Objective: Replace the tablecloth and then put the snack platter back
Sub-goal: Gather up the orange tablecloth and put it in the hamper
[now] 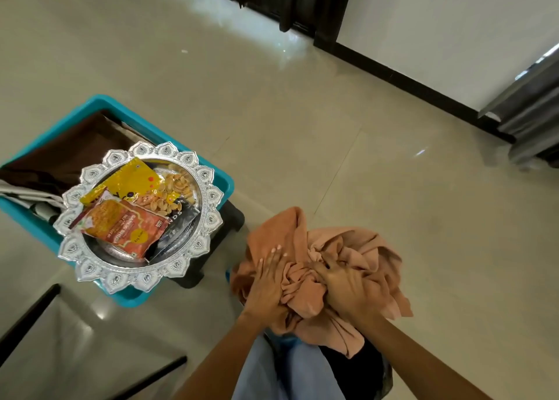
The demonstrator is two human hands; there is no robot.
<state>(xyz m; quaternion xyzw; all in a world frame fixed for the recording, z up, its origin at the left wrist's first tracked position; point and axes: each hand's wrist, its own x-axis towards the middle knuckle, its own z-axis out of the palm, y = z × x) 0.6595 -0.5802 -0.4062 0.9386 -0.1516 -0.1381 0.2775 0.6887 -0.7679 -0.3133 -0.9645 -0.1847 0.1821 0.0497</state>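
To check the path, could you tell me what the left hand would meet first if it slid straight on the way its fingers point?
The left hand rests flat on the bunched orange cloth, fingers pointing up-frame, so more cloth comes first, then probably bare floor; depth is unclear.

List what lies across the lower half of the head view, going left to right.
Glass table → teal bin → silver snack platter → left hand pressing flat on the bunched orange cloth → right hand gripping that cloth.
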